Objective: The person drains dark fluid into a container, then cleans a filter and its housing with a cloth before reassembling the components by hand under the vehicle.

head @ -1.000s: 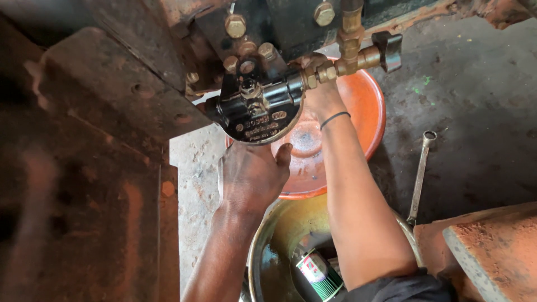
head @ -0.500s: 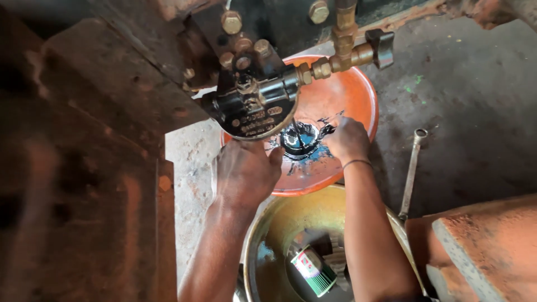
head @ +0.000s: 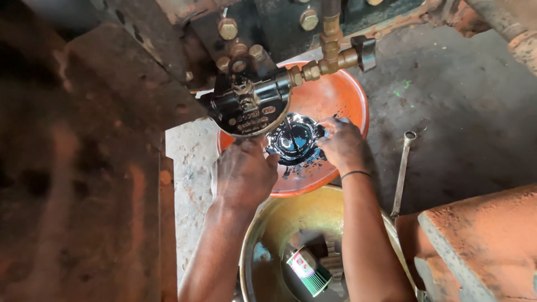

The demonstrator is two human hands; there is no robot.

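Right grip (head: 342,144) on oily bowl (head: 292,141), concrete floor (head: 458,112).

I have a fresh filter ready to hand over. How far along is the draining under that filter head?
Done: the bowl is off the black filter head, whose underside is open. In hand: the right hand holds that oily bowl over the orange basin, dark oil spilling into it; the left hand rests just under the head. Left: nothing new is fitted, and the wrench lies unused on the floor.
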